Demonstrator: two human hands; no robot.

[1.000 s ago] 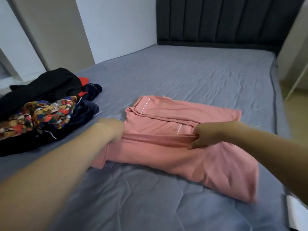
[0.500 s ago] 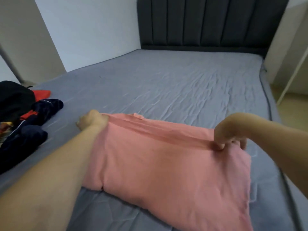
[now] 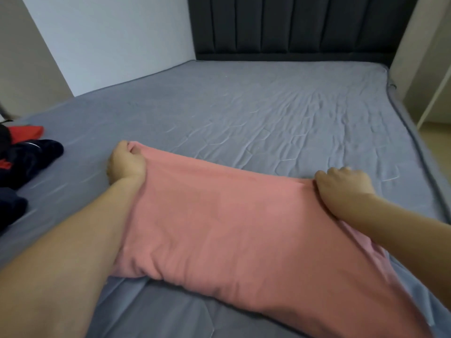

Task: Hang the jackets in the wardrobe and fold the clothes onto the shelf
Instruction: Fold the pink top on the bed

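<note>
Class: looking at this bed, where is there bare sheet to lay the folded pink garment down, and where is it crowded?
Bare bed sheet runs from the pink garment up to the dark headboard and right to the mattress edge. A smaller strip lies near the left hand. The left edge is crowded with the dark clothes pile. The right hand grips the garment.
</note>
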